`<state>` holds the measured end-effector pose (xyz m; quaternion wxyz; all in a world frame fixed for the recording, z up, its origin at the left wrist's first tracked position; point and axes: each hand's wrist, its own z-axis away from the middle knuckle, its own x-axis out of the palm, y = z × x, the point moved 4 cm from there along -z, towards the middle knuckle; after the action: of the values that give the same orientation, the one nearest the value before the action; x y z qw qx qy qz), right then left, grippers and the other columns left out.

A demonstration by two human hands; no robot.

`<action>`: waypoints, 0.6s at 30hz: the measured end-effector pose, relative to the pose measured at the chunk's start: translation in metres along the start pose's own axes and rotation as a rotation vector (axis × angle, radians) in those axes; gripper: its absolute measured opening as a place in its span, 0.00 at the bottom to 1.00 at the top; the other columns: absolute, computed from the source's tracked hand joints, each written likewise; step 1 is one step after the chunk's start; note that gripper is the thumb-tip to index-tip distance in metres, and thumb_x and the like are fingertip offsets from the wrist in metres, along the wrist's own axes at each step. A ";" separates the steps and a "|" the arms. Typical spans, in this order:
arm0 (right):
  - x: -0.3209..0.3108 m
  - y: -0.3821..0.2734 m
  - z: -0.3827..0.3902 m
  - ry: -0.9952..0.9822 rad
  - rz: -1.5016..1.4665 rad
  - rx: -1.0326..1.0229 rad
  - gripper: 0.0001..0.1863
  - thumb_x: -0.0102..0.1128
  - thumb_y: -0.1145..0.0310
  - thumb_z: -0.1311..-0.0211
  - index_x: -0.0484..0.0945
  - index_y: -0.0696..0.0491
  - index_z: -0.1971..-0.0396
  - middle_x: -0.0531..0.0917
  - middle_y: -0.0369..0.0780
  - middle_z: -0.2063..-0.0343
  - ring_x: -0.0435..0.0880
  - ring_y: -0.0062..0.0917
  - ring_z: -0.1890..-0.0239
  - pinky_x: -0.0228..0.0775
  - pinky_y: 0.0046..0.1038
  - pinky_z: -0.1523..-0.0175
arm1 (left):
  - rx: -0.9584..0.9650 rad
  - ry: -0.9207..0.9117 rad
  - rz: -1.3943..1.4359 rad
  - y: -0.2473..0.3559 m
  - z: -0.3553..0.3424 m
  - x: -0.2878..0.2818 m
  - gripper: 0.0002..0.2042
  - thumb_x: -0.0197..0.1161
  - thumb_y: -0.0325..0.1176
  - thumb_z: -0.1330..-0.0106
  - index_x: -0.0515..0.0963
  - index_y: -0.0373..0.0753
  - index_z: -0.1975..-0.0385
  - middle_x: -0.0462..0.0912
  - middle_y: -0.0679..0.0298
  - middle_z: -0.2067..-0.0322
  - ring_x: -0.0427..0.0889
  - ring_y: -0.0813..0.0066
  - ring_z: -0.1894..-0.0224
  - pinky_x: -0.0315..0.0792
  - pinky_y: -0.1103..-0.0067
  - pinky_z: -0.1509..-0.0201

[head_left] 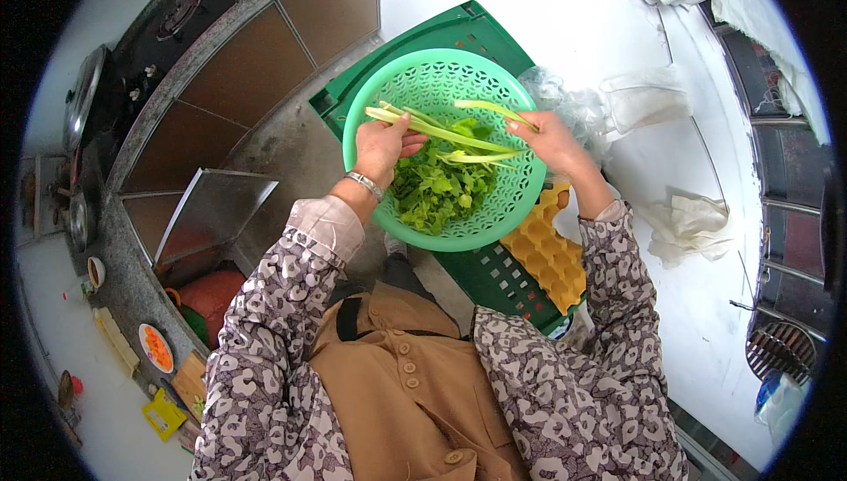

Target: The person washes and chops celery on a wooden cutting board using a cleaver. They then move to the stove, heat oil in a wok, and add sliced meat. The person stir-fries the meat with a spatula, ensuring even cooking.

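Note:
A light green plastic colander basket sits in front of me, with leafy celery tops heaped in its lower part. My left hand, with a bracelet at the wrist, is closed on several pale celery stalks that reach across the basket. At the basket's right side, my right hand pinches the end of a single celery stalk between thumb and fingers. Its other end points left over the basket. Both hands are above the basket, and the leaves are below them.
Beneath the basket is a dark green plastic crate, with a yellow egg tray to its lower right. Clear plastic bags lie on the right. A counter on the left bears a plate of orange pieces, and a cabinet door stands open below it.

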<state>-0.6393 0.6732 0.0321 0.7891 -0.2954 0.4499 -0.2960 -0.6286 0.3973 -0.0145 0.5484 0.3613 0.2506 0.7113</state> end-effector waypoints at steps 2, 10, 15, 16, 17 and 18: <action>-0.003 -0.005 0.002 0.059 -0.094 -0.059 0.16 0.58 0.58 0.33 0.83 0.57 0.68 0.71 0.34 0.84 0.69 0.18 0.78 0.62 0.27 0.71 | 0.015 0.001 -0.007 0.001 0.001 0.000 0.13 0.55 0.31 0.28 0.75 0.24 0.56 0.84 0.53 0.62 0.87 0.70 0.67 0.81 0.83 0.70; -0.014 -0.030 0.024 0.146 -0.186 -0.166 0.13 0.54 0.63 0.30 0.84 0.56 0.60 0.78 0.31 0.78 0.71 0.15 0.75 0.63 0.22 0.69 | 0.060 -0.071 -0.042 0.021 0.017 0.003 0.11 0.55 0.34 0.28 0.74 0.33 0.54 0.83 0.58 0.58 0.86 0.72 0.62 0.81 0.81 0.64; -0.005 -0.065 0.052 0.192 -0.162 -0.488 0.13 0.54 0.68 0.31 0.82 0.57 0.54 0.83 0.38 0.63 0.79 0.20 0.65 0.71 0.25 0.61 | 0.084 -0.213 -0.033 0.051 0.050 -0.004 0.14 0.53 0.36 0.26 0.74 0.34 0.49 0.82 0.61 0.55 0.84 0.75 0.58 0.80 0.83 0.60; 0.003 -0.069 0.057 0.193 -0.134 -0.566 0.13 0.55 0.69 0.31 0.81 0.58 0.53 0.83 0.40 0.59 0.81 0.23 0.61 0.73 0.26 0.58 | 0.099 -0.248 -0.026 0.055 0.060 -0.009 0.15 0.52 0.36 0.26 0.74 0.34 0.48 0.81 0.61 0.54 0.84 0.75 0.57 0.80 0.83 0.59; 0.012 -0.074 0.064 0.150 -0.114 -0.590 0.13 0.55 0.70 0.32 0.81 0.58 0.52 0.84 0.41 0.58 0.82 0.24 0.59 0.74 0.27 0.57 | 0.100 -0.298 -0.013 0.058 0.072 -0.010 0.18 0.51 0.36 0.25 0.71 0.34 0.42 0.80 0.61 0.52 0.84 0.76 0.57 0.80 0.84 0.59; 0.022 -0.078 0.073 0.107 -0.093 -0.615 0.14 0.56 0.72 0.33 0.80 0.57 0.50 0.85 0.41 0.57 0.83 0.25 0.58 0.75 0.28 0.56 | 0.075 -0.311 -0.003 0.056 0.081 -0.013 0.18 0.51 0.36 0.25 0.70 0.34 0.40 0.80 0.62 0.52 0.84 0.76 0.57 0.80 0.84 0.58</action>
<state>-0.5814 0.6208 0.1080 0.6235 -0.5245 0.5454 -0.1968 -0.5964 0.3659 0.0746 0.5678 0.4868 0.1899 0.6361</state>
